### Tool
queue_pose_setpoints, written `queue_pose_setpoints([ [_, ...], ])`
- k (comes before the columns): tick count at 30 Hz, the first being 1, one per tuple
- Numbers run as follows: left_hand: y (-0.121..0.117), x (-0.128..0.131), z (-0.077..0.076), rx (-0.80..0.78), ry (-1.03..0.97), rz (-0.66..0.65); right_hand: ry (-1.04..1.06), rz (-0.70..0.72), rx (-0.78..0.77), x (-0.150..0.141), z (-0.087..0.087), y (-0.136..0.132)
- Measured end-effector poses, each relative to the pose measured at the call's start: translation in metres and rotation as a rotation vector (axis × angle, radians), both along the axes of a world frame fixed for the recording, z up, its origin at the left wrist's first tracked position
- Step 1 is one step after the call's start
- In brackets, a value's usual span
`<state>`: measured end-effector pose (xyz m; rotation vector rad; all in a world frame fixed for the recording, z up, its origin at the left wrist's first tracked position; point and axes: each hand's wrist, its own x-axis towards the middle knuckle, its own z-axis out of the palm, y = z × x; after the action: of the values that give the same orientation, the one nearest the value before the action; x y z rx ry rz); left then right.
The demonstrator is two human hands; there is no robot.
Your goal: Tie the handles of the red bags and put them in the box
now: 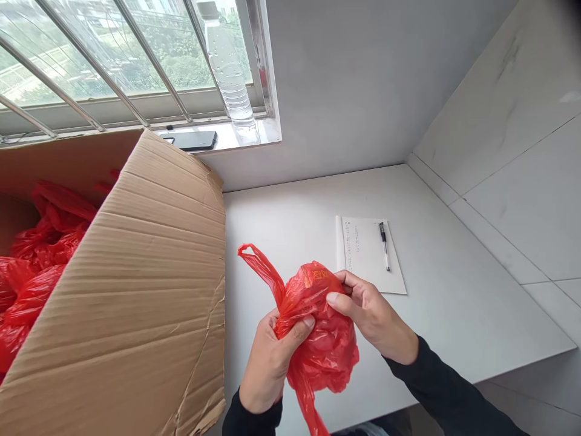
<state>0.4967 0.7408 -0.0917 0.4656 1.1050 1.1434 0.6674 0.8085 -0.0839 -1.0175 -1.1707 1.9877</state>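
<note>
A bunched red plastic bag point(329, 348) with something inside is held above the white table between both hands. My left hand point(275, 357) grips it at the left side, thumb pressed across the front near the gathered handles. One handle loop sticks up to the upper left and another strip hangs below. My right hand point(370, 312) pinches the upper right side, thumb in front and fingers partly behind. Yellowish printing shows near the top of the bag. Its contents cannot be made out.
At the left stands an open cardboard box point(149, 272) with several red plastic bags point(40, 266) inside. Paper sheets point(363, 260) with a black pen point(384, 245) lie on the white table point(281, 212). A phone point(195, 140) and a water bottle point(229, 72) are on the windowsill.
</note>
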Motion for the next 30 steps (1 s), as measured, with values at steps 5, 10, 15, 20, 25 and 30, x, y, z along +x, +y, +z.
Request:
queue_pose_setpoints([
  [5,0.001,-0.007,0.006,-0.005,0.072,-0.097,0.067,0.027,-0.036,-0.001,0.002,0.002],
  [10,0.001,-0.011,0.006,0.05,0.079,-0.103,0.115,0.002,-0.051,-0.002,-0.001,0.002],
  [15,-0.001,-0.012,0.001,0.08,0.088,-0.112,0.137,-0.007,-0.057,-0.002,-0.001,-0.001],
  [20,0.001,-0.015,-0.001,0.07,0.034,-0.152,0.131,-0.039,-0.061,-0.002,-0.003,0.0],
  [25,0.0,-0.012,-0.005,0.053,0.005,-0.089,0.094,-0.071,-0.076,-0.003,-0.005,0.0],
  [30,-0.018,0.003,0.001,0.094,-0.059,0.058,-0.063,-0.08,-0.146,0.013,-0.025,-0.015],
])
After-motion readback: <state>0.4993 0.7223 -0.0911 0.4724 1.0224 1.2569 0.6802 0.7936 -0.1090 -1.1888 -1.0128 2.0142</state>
